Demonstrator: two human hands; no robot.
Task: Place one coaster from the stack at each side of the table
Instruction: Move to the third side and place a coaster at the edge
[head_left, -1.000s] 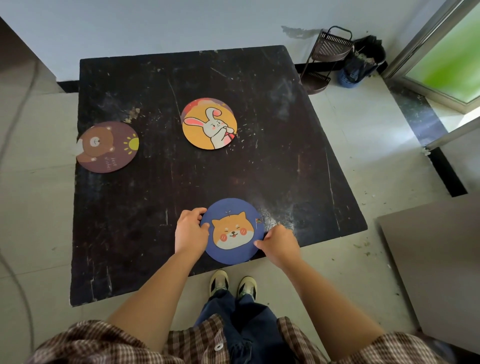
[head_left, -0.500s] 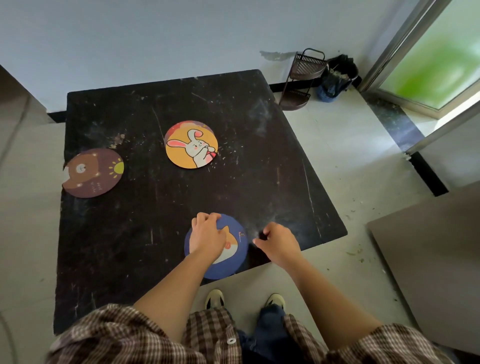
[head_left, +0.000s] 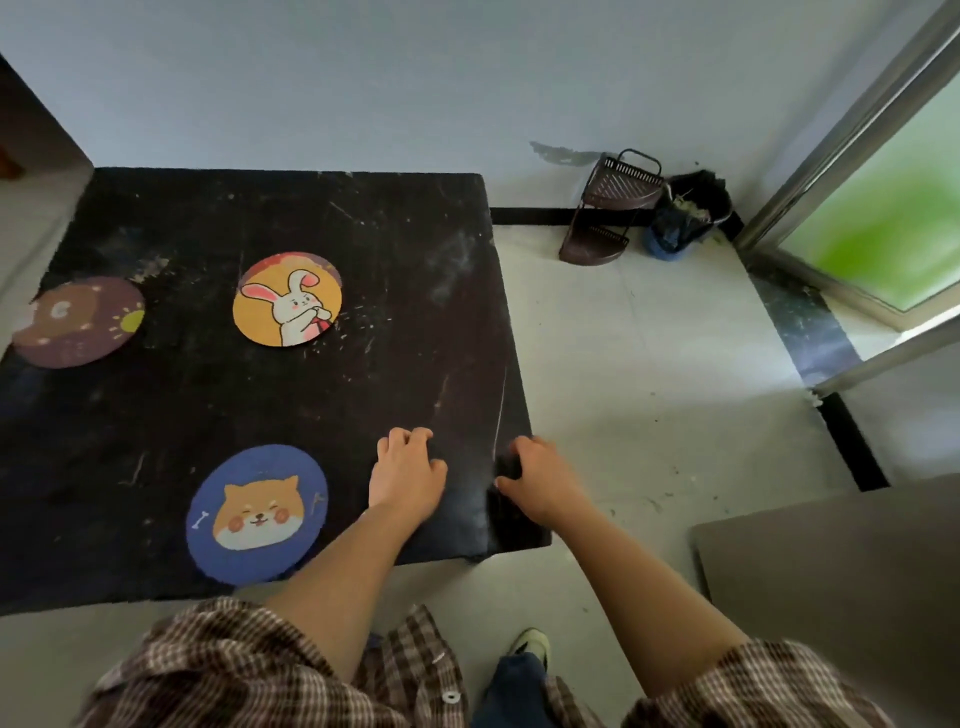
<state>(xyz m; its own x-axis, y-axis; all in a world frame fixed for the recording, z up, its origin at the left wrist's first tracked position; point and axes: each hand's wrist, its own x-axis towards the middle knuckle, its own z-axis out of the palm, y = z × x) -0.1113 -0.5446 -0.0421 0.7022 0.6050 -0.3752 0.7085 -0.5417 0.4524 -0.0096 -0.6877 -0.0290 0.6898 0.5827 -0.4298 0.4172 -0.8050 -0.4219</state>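
The black worktop (head_left: 405, 322) is seen from above, with three coasters laid on it. The stack (head_left: 287, 299) with the rabbit picture on top lies near the middle; a second reddish rim shows under its far edge, so at least one more coaster is judged to be below. The brown bear coaster (head_left: 78, 322) lies at the left side and partly overhangs that edge. The blue dog coaster (head_left: 258, 512) lies flat at the near side, just beside the edge.

Both hands are empty. The left hand (head_left: 408, 475) rests on the worktop with the fingers (head_left: 410, 436) curled loosely, apart from the dog coaster. The right hand (head_left: 537, 480) is at the right edge with its fingers (head_left: 519, 447) bent over the rim, and nothing is held in them.

The right and far sides are not yet served (so it is judged). For the next step, the stack should be steadied with one hand, and only the top coaster should be slid off and lifted by its rim, so that the lower one is not dragged along. It should be laid fully on the surface, not over the edge.
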